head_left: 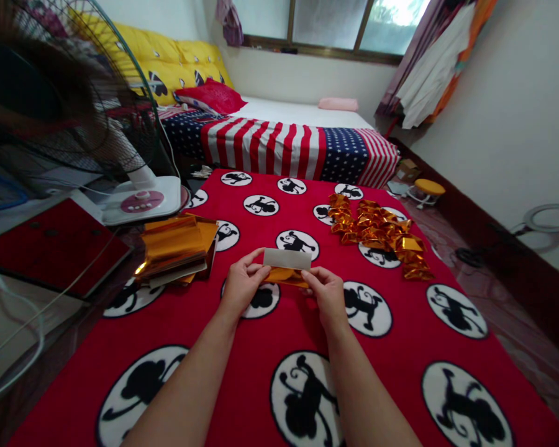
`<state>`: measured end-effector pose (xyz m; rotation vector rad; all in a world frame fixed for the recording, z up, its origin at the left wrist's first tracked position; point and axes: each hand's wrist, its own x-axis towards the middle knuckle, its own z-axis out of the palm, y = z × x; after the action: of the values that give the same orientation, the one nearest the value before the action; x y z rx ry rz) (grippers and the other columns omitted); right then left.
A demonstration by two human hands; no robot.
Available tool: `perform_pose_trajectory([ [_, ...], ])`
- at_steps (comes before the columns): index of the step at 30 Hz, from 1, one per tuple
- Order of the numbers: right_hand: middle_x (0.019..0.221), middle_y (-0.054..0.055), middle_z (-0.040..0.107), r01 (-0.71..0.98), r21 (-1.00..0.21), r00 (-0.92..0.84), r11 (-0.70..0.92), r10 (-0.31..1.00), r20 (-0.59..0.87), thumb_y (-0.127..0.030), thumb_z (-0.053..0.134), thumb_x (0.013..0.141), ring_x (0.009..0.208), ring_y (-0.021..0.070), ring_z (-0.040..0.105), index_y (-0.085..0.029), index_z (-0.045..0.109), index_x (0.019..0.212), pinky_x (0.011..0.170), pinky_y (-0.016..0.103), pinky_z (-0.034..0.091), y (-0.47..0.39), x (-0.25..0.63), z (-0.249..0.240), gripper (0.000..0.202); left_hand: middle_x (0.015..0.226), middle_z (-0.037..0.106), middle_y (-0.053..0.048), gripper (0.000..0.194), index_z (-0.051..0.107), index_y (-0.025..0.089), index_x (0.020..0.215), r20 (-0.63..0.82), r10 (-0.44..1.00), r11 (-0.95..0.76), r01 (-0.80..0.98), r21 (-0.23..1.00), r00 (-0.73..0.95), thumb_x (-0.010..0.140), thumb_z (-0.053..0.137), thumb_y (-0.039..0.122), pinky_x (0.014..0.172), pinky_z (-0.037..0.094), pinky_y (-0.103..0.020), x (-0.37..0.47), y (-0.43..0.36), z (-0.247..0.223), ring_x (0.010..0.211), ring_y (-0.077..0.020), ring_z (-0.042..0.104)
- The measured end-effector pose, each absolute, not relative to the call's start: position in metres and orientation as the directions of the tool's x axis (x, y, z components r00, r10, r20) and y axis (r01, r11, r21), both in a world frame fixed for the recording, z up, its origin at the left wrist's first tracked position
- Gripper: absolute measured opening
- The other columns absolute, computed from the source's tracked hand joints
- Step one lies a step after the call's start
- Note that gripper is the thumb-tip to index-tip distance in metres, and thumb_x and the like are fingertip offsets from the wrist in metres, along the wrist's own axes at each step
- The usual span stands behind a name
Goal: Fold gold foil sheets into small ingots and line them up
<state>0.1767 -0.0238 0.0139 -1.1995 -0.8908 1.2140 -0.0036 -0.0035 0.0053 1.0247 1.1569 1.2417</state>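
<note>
Between my two hands is a partly folded sheet of gold paper, with a pale flap standing up at its far side. My left hand pinches its left end between thumb and fingers. At the right end, my right hand grips it the same way. A stack of flat gold sheets lies to the left on the red cloth with monkey prints. Rows of folded, shiny gold pieces lie at the back right of the cloth.
A fan stands at the left beside a dark red panel. A bed with a striped and starred cover is behind the cloth. A yellow stool stands on the floor at right.
</note>
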Motion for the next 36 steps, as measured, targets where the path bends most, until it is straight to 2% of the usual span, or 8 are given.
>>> perform_pose_trajectory([
  [12, 0.063, -0.001, 0.063, -0.180, -0.982, 0.186, -0.052, 0.979, -0.086, -0.039, 0.076, 0.068, 0.052, 0.0105, 0.056, -0.015, 0.067, 0.070, 0.047, 0.019, 0.043, -0.024, 0.176, 0.012, 0.026, 0.077, 0.075, -0.003, 0.076, 0.050, 0.011, 0.137, -0.048, 0.998, 0.043, -0.124, 0.991, -0.037, 0.071, 0.076, 0.039, 0.065, 0.056, -0.025, -0.005, -0.002, 0.001, 0.070, -0.0170, 0.070],
  [15, 0.060, -0.002, 0.061, -0.136, -0.989, 0.198, -0.061, 0.976, -0.087, -0.040, 0.074, 0.069, 0.049, 0.0102, 0.052, -0.015, 0.067, 0.071, 0.046, 0.020, 0.041, -0.025, 0.175, 0.012, 0.026, 0.080, 0.076, -0.005, 0.066, 0.055, 0.011, 0.132, 0.004, 0.999, -0.006, -0.023, 1.000, -0.053, 0.074, 0.072, 0.037, 0.067, 0.057, -0.027, -0.005, -0.002, 0.000, 0.073, -0.0190, 0.071],
  [17, 0.054, -0.003, 0.056, -0.034, -0.998, 0.219, -0.061, 0.973, -0.067, -0.041, 0.070, 0.071, 0.045, 0.0094, 0.046, -0.015, 0.066, 0.069, 0.043, 0.020, 0.035, -0.025, 0.175, 0.011, 0.026, 0.080, 0.076, -0.006, 0.053, 0.060, 0.013, 0.126, 0.071, 0.993, -0.058, 0.133, 0.989, -0.093, 0.077, 0.068, 0.033, 0.068, 0.057, -0.028, -0.005, -0.003, 0.000, 0.074, -0.0198, 0.072],
  [19, 0.051, -0.004, 0.052, 0.136, -0.990, 0.245, -0.035, 0.970, 0.000, -0.039, 0.066, 0.075, 0.045, 0.0097, 0.044, -0.016, 0.066, 0.066, 0.044, 0.020, 0.032, -0.026, 0.175, 0.010, 0.025, 0.079, 0.076, -0.005, 0.043, 0.065, 0.015, 0.119, 0.146, 0.981, -0.099, 0.312, 0.945, -0.131, 0.078, 0.066, 0.027, 0.071, 0.057, -0.029, -0.003, -0.005, 0.001, 0.075, -0.0200, 0.072],
  [23, 0.054, -0.002, 0.057, 0.492, -0.871, 0.262, 0.006, 0.953, 0.154, -0.034, 0.061, 0.078, 0.053, 0.0123, 0.051, -0.018, 0.067, 0.062, 0.052, 0.022, 0.034, -0.026, 0.174, 0.008, 0.022, 0.080, 0.077, -0.004, 0.036, 0.069, 0.019, 0.113, 0.237, 0.963, -0.130, 0.542, 0.830, -0.132, 0.078, 0.065, 0.019, 0.077, 0.056, -0.030, 0.002, -0.008, 0.004, 0.078, -0.0204, 0.073],
  [27, 0.059, -0.001, 0.063, 0.672, -0.740, 0.247, -0.021, 0.949, 0.197, -0.031, 0.059, 0.078, 0.058, 0.0138, 0.056, -0.020, 0.069, 0.065, 0.057, 0.023, 0.035, -0.026, 0.173, 0.008, 0.020, 0.082, 0.077, -0.005, 0.032, 0.070, 0.019, 0.110, 0.244, 0.961, -0.121, 0.593, 0.796, -0.131, 0.078, 0.065, 0.017, 0.077, 0.055, -0.029, 0.005, -0.009, 0.002, 0.079, -0.0199, 0.073],
  [36, 0.064, 0.000, 0.066, 0.818, -0.567, 0.249, -0.094, 0.947, 0.202, -0.030, 0.058, 0.081, 0.062, 0.0141, 0.058, -0.022, 0.067, 0.068, 0.057, 0.024, 0.030, -0.028, 0.167, 0.012, 0.017, 0.078, 0.076, -0.004, 0.027, 0.071, 0.018, 0.103, 0.261, 0.951, -0.090, 0.662, 0.744, -0.164, 0.077, 0.067, 0.015, 0.072, 0.052, -0.027, 0.009, -0.012, 0.001, 0.073, -0.0179, 0.071],
])
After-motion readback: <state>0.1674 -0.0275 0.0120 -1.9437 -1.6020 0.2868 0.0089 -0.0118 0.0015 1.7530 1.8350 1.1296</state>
